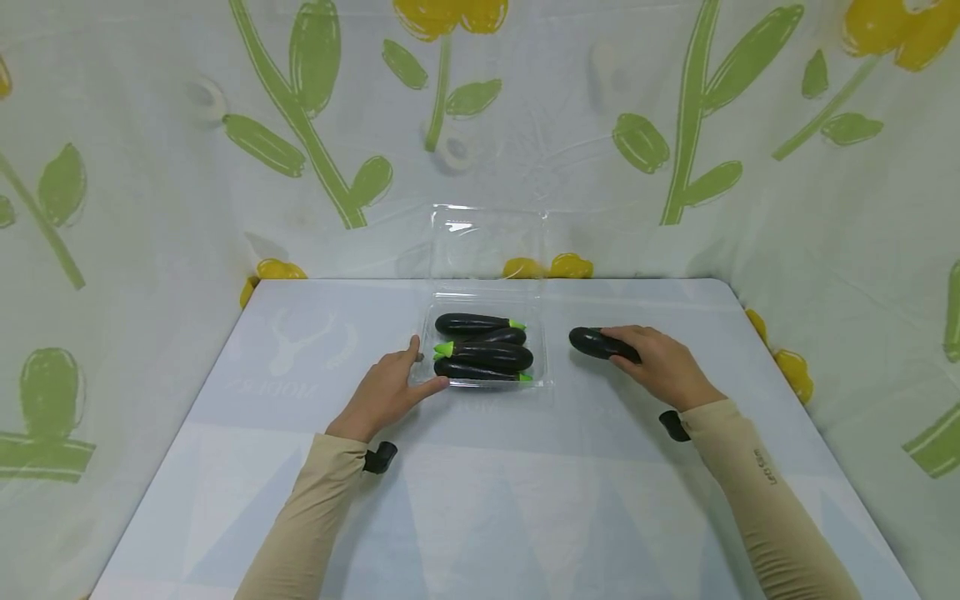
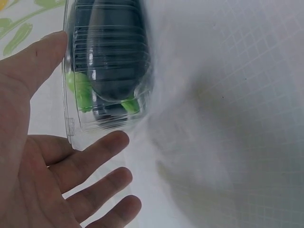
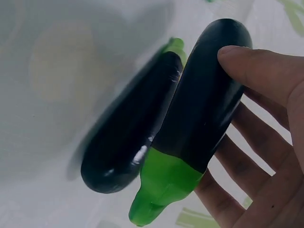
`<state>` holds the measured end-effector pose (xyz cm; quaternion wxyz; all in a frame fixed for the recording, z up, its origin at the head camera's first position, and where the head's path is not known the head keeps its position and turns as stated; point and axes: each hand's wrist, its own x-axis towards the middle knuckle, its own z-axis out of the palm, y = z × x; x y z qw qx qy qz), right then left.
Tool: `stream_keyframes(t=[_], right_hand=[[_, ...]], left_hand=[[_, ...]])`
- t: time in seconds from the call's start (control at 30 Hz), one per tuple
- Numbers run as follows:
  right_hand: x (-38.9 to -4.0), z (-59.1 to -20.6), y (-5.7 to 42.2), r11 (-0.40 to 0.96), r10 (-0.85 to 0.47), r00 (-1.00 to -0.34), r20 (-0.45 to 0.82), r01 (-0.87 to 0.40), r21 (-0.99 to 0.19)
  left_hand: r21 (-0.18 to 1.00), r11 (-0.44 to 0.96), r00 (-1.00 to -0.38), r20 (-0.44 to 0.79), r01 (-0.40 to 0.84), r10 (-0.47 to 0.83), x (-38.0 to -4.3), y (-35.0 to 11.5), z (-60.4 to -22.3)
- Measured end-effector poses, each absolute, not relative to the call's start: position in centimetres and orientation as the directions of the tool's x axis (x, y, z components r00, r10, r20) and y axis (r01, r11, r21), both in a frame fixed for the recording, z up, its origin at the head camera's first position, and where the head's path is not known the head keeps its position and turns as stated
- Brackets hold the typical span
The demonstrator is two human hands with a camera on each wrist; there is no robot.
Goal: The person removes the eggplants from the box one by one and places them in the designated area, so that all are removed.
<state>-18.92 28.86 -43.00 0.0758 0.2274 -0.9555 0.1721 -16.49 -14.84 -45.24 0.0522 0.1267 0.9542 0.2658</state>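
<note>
A clear plastic clamshell box (image 1: 546,371) stands near the back of the table, its lid (image 1: 487,242) raised behind it. Several dark eggplants (image 1: 491,357) with green caps lie across one another inside. At the box's left end, my left hand (image 1: 384,390) has its thumb against the wall and its other fingers spread loosely. Right of the box, my right hand (image 1: 660,365) grips an eggplant (image 3: 202,95) between thumb and fingers. Beside it in the right wrist view is a second eggplant (image 3: 130,123), partly covered by the held one.
The pale table (image 1: 480,492) carries a faint triangle pattern. A curtain (image 1: 540,108) with green stems and yellow flowers hangs close behind it and along both sides. The raised lid stands just in front of the back curtain.
</note>
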Motion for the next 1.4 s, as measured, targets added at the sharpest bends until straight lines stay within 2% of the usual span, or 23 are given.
stream_keyframes(t=[0.33,0.7,1.4], right_hand=[[-19.1,-43.8,28.8,0.859,-0.433,-0.886,0.164,-0.461,-0.222],[-19.2,-44.0,28.7,0.854,-0.450,-0.872,0.194,-0.483,-0.194],[-19.3,-44.1,28.4,0.869,-0.425,-0.889,0.168,-0.453,-0.200]], left_hand=[[0.516,0.827,-0.962,-0.023,0.221,0.271,-16.5,-14.8,-45.3],[0.515,0.827,-0.961,-0.021,0.227,0.277,-16.5,-14.8,-45.3],[0.515,0.828,-0.961,-0.024,0.224,0.275,-16.5,-14.9,-45.4]])
